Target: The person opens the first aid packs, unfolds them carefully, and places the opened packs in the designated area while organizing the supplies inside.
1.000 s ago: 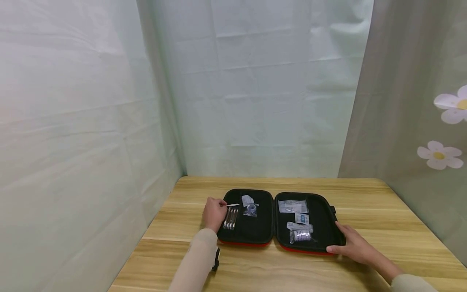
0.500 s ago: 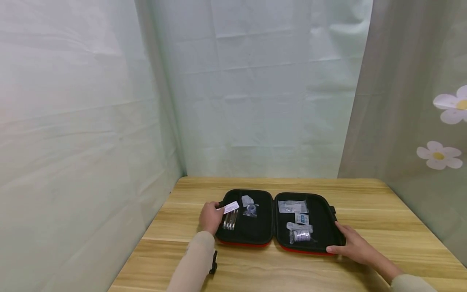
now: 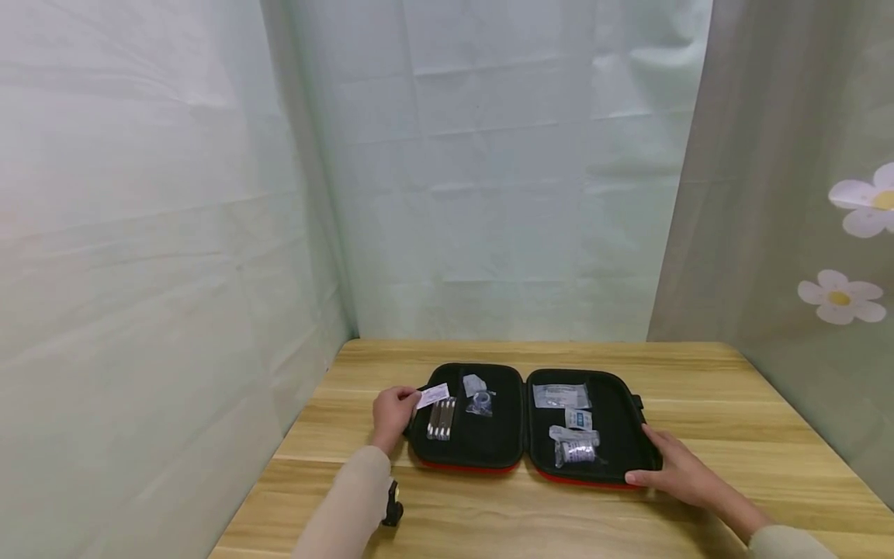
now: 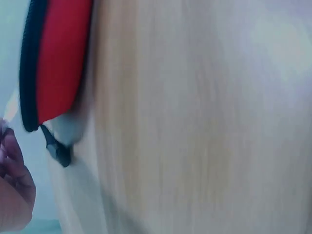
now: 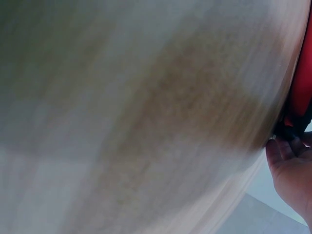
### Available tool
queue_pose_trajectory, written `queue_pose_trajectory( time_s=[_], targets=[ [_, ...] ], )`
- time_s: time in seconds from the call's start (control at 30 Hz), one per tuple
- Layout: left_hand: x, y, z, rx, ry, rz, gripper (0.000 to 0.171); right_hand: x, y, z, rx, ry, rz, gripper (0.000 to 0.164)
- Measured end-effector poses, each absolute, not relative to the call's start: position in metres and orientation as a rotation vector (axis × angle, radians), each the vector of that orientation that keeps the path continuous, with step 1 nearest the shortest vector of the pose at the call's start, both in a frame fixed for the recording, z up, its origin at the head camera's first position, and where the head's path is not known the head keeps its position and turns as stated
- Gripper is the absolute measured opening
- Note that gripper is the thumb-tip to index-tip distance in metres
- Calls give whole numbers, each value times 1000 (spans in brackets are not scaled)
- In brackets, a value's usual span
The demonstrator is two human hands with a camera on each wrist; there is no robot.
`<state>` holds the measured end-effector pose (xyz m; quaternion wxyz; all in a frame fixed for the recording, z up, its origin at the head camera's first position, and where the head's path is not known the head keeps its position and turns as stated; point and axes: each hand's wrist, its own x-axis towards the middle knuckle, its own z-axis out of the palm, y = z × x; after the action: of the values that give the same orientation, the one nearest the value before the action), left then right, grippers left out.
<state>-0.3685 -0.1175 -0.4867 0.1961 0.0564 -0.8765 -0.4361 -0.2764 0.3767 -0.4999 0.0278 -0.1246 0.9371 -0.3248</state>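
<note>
A black-lined case with a red outside [image 3: 489, 446] lies spread open on the table. At its left edge my left hand [image 3: 393, 415] pinches a small flat white packet with print [image 3: 433, 395] by its left end. The packet overlaps the top of a row of slim brown sticks with pale ends [image 3: 441, 420]. My right hand [image 3: 677, 466] grips the case's near right corner, thumb on the near rim and fingers along the side. In the left wrist view, the left hand [image 4: 14, 180] is beside the red shell [image 4: 61, 58]; the right wrist view shows the right fingers [image 5: 287, 151] at the case.
The left half also holds small clear-wrapped items [image 3: 479, 401]. In the right half lie a flat clear packet [image 3: 561, 396], a small white-and-blue packet [image 3: 578, 419] and a wrapped roll [image 3: 576, 450]. Pale curtains [image 3: 503, 194] surround the wooden table [image 3: 531, 520].
My left hand has drawn back to the left with the white packet, which has turned from edge-on to face-up and shifted slightly left. My right hand has stayed put.
</note>
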Motion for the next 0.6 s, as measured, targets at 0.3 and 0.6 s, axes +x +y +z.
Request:
queue_pose_trajectory(
  time_s=[0.3,0.6],
  targets=[
    [-360,-128,-477,135,-2551,-1514,13,-277,376,-500,-397,2911,-994,102],
    [-355,-130,-477,63,-2696,-1531,12,-276,376,-499,-407,2912,-1002,102]
  ],
)
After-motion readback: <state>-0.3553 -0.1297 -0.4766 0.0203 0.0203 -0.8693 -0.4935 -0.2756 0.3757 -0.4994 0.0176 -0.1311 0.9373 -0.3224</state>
